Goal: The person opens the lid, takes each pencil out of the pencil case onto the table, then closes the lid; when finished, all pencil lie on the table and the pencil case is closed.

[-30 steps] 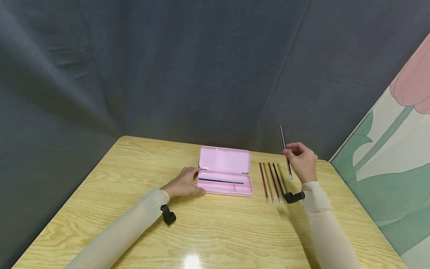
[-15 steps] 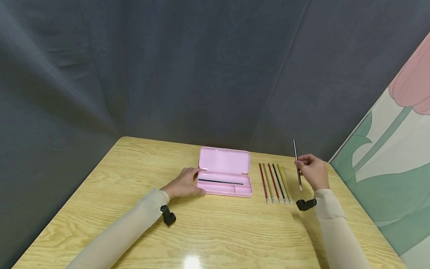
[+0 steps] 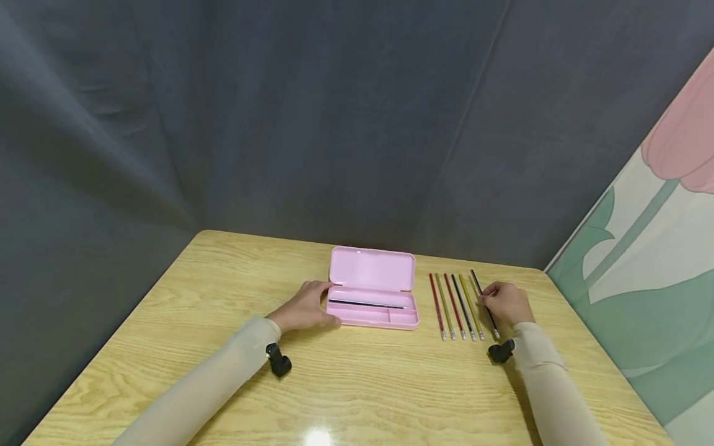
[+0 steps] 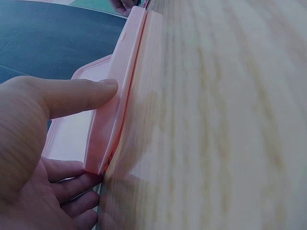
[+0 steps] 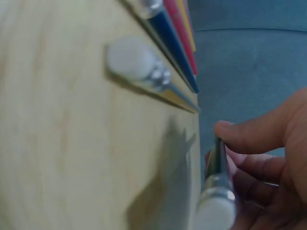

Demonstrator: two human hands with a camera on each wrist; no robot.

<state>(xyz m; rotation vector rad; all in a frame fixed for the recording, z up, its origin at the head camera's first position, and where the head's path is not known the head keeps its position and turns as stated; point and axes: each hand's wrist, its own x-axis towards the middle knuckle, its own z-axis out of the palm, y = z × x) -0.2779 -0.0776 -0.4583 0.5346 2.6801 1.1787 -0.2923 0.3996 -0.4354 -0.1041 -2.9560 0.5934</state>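
Observation:
An open pink pencil case (image 3: 372,267) lies on the table, a dark pencil (image 3: 368,304) in its long rear compartment. At its left end my left hand (image 3: 304,308) holds it; in the left wrist view the thumb (image 4: 91,95) presses the front wall and the fingers curl at the end. My right hand (image 3: 509,303) pinches a black pencil (image 3: 491,321) between thumb and fingers. In the right wrist view its white eraser (image 5: 215,214) points toward the camera. This pencil slants just right of a yellow pencil (image 3: 471,303); whether it touches the table I cannot tell.
Left of that yellow pencil lie a dark blue pencil (image 3: 464,305), a red pencil (image 3: 454,303), another yellow pencil (image 3: 444,305) and another red pencil (image 3: 437,305), roughly parallel, erasers toward me. A dark curtain (image 3: 334,124) hangs behind the wooden table (image 3: 357,384).
My right hand has moved rightward and then down with the black pencil, from above the row to low beside its right end. The left hand and the case have stayed put.

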